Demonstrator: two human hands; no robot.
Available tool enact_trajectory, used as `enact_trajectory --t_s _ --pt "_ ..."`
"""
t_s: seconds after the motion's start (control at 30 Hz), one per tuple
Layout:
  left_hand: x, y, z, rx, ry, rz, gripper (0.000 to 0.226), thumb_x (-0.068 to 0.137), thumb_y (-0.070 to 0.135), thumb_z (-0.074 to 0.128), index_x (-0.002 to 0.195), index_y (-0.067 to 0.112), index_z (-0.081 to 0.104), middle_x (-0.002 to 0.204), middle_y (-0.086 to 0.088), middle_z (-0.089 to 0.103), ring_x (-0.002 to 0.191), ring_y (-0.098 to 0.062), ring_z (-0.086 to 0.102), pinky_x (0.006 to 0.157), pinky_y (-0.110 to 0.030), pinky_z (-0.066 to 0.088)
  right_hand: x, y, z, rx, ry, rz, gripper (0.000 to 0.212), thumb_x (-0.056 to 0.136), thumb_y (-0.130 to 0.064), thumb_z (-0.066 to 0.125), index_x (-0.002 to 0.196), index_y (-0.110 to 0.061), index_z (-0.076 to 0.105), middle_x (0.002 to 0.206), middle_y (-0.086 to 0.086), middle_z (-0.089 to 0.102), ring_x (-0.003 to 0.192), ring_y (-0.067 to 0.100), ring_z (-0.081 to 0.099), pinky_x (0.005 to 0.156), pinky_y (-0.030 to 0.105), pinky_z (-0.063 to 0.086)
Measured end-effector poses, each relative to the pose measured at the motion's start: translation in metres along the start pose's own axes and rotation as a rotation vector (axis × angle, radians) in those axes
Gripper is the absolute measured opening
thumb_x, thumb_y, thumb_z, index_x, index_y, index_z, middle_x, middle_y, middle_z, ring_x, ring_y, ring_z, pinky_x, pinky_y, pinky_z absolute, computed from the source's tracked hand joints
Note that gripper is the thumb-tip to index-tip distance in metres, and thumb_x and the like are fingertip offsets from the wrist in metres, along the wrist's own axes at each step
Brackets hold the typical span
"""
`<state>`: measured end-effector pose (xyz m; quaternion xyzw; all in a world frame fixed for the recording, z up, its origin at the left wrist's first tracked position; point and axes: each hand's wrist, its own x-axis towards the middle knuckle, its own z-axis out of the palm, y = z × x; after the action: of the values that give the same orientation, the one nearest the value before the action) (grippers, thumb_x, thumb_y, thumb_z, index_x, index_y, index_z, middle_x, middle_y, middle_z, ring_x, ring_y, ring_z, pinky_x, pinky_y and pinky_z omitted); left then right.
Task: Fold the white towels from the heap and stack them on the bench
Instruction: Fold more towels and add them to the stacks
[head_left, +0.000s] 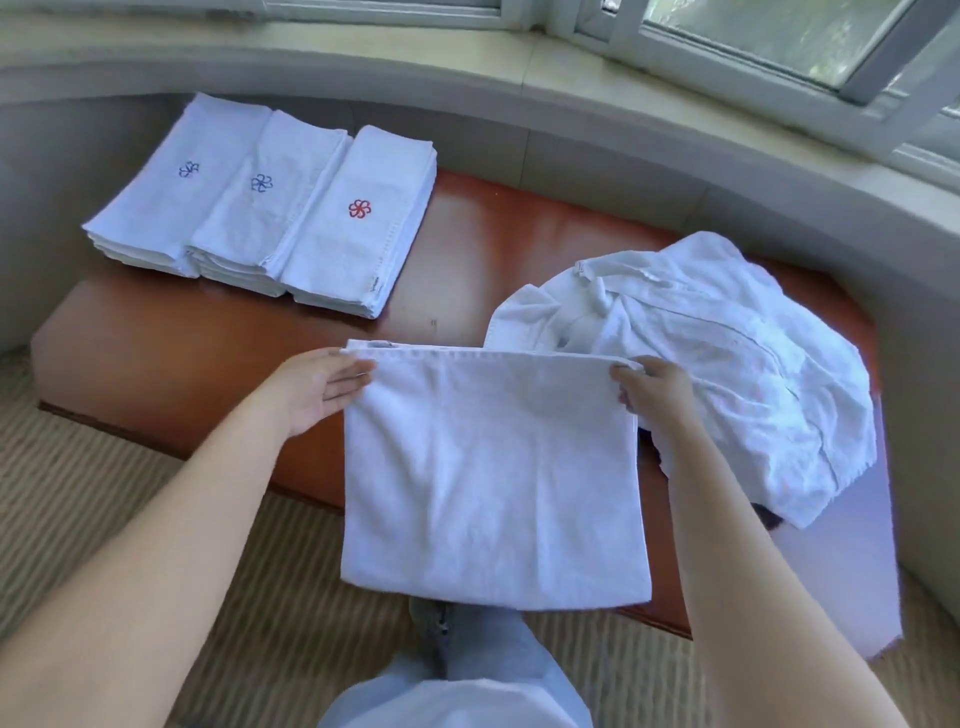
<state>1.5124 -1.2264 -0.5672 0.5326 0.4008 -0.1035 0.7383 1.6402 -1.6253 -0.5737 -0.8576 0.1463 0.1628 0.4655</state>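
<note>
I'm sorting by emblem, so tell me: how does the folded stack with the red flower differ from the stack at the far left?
The red-flower stack carries a red emblem; the far-left stack carries a blue one. The red-flower stack lies nearest the heap, the far-left stack farthest from it. The red-flower stack's near end reaches closer to the person. Both are white, neatly folded, and rest on the bench.

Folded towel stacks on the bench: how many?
3, side by side at the bench's far left: left stack, middle stack, right stack with a red flower.
</note>
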Motion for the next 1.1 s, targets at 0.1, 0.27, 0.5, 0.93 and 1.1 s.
enact_trajectory --t_s 0.1,0.27,0.5,0.93,1.1 --pt "0.034 -0.015 0.015 -0.008 0.086 -0.054 0.01 0.102 0.015 0.062 0.105 0.022 0.056 0.111 -0.007 0.075 0.103 -0.022 0.07 0.09 -0.034 0.053 0.028 0.028 0.026 0.05 -0.052 0.062 0.01 0.08 -0.02 0.064 0.08 -0.018 0.074 0.071 0.008 0.074 0.062 0.02 0.064 0.068 0.038 0.052" --pt "0.068 -0.015 0.025 -0.048 0.113 -0.059 0.021 0.098 0.02 0.068 0.114 0.027 0.057 0.121 0.0 0.073 0.112 -0.017 0.067 0.089 -0.033 0.054 0.054 0.043 0.038 0.269 -0.091 0.126 0.011 0.082 -0.017 0.069 0.09 -0.021 0.076 0.087 0.006 0.076 0.077 0.015 0.071 0.078 0.029 0.058" --pt "0.075 -0.037 0.015 0.051 0.283 -0.098 0.03 0.091 0.039 0.075 0.107 0.015 0.066 0.107 -0.004 0.075 0.093 -0.015 0.072 0.079 -0.03 0.057 0.052 0.061 0.032 0.433 -0.093 0.269 0.021 0.087 -0.033 0.073 0.096 -0.014 0.075 0.089 0.004 0.076 0.078 0.017 0.076 0.074 0.027 0.061" --pt "0.016 -0.167 -0.032 0.392 0.228 -0.194 0.017 0.094 0.023 0.072 0.104 0.011 0.066 0.113 -0.001 0.07 0.097 -0.019 0.072 0.072 -0.027 0.058 -0.041 0.163 0.038 0.177 -0.082 0.353 0.017 0.08 -0.022 0.064 0.095 -0.014 0.068 0.09 0.002 0.07 0.072 0.016 0.064 0.069 0.035 0.055" --pt "0.011 -0.21 -0.038 0.515 0.251 -0.208 0.011 0.097 0.02 0.066 0.101 0.012 0.06 0.114 -0.002 0.065 0.103 -0.02 0.068 0.083 -0.033 0.058 -0.061 0.192 0.049 0.033 -0.134 0.35 0.016 0.088 -0.019 0.062 0.101 -0.011 0.066 0.093 0.003 0.07 0.074 0.018 0.064 0.073 0.036 0.057"
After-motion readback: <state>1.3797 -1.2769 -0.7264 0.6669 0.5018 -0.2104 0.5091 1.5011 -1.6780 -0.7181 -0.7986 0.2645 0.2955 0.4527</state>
